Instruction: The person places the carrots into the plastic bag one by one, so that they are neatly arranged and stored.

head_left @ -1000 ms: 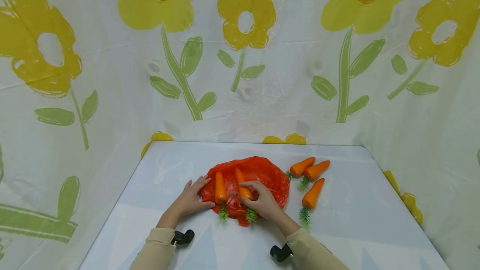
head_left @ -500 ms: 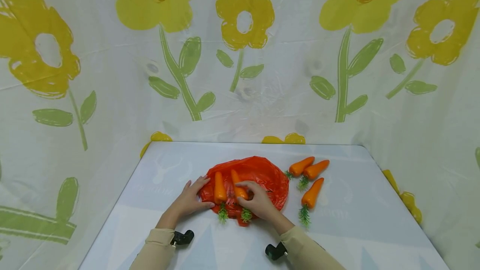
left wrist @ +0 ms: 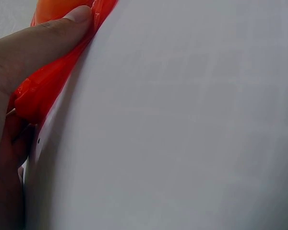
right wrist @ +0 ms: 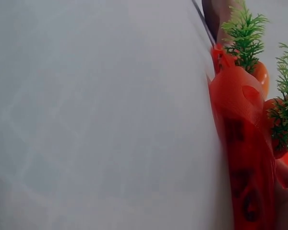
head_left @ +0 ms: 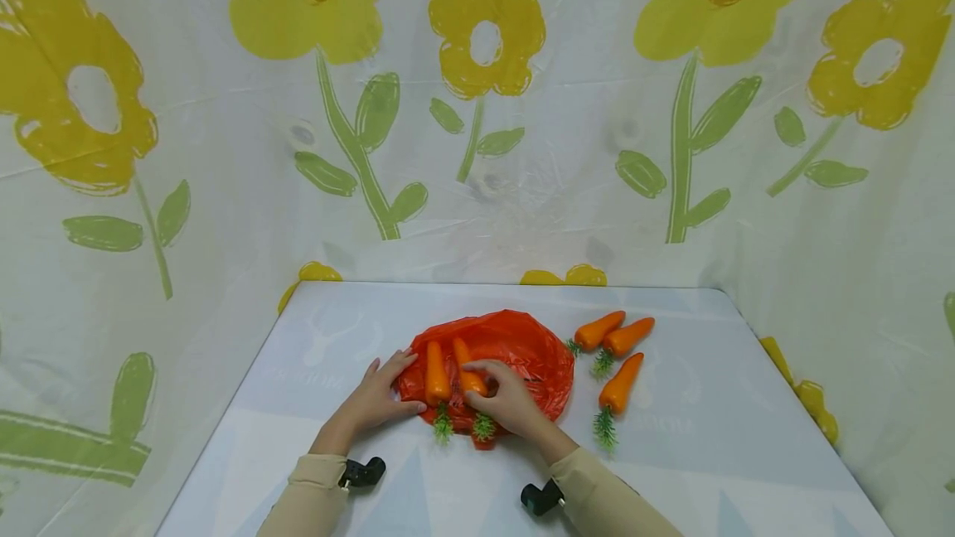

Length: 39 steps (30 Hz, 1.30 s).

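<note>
A red plastic bag (head_left: 537,346) lies spread on the table, with two orange toy carrots on it, green tops toward the person. My left hand (head_left: 380,394) holds the bag's left edge; in the left wrist view its thumb (left wrist: 53,43) lies against the red plastic. Just beside that hand is the left carrot (head_left: 437,375). My right hand (head_left: 515,400) pinches the second carrot (head_left: 472,379) between thumb and fingers, close to the first one. Its green top (right wrist: 247,38) or the neighbour's shows in the right wrist view, where the hand is mostly out of frame.
Right of the bag, three more carrots lie on the table: one at the back (head_left: 599,330), one touching or near it (head_left: 630,338), and one closer (head_left: 622,384). The pale table (head_left: 746,437) meets a flower-printed curtain (head_left: 567,189) behind.
My right hand has moved left across the bag with its carrot, bringing it closer to the other carrot. The left hand has stayed in place at the bag's edge.
</note>
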Available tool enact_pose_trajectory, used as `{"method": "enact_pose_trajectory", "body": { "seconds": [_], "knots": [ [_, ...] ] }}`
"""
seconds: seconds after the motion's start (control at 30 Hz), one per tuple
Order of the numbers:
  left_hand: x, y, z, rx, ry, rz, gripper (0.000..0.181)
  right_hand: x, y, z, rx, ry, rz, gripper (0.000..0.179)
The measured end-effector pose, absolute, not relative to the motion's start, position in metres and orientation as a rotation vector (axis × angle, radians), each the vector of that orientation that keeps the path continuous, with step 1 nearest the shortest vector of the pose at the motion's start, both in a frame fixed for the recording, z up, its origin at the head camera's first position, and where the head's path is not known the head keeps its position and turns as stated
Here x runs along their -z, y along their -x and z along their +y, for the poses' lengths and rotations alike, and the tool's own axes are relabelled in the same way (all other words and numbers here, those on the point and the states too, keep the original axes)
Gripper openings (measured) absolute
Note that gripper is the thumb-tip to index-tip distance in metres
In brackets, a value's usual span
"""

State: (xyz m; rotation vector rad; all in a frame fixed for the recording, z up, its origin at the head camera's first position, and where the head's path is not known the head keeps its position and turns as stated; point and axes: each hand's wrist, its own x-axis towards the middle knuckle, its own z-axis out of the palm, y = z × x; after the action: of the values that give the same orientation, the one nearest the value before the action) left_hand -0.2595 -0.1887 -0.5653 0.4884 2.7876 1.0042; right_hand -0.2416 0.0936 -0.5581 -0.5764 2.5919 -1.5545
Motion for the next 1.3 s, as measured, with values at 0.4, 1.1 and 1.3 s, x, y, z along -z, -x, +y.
{"method": "enact_pose_trajectory", "body": {
  "seconds": [0.4,1.1,1.3],
  "knots": [
    [0.565,0.259,-0.188,-1.014,-0.475,2.783,0.098,0.559,0.243,0.088,1.539,0.547,2.577,0.039],
    [0.568,0.260,-0.190,-0.992,-0.508,2.798,0.097,0.560,0.243,0.078,1.498,0.496,2.562,0.038],
    [0.567,0.260,-0.191,-1.006,-0.517,2.788,0.096,0.559,0.241,0.077,1.514,0.485,2.562,0.038]
  ]
}}
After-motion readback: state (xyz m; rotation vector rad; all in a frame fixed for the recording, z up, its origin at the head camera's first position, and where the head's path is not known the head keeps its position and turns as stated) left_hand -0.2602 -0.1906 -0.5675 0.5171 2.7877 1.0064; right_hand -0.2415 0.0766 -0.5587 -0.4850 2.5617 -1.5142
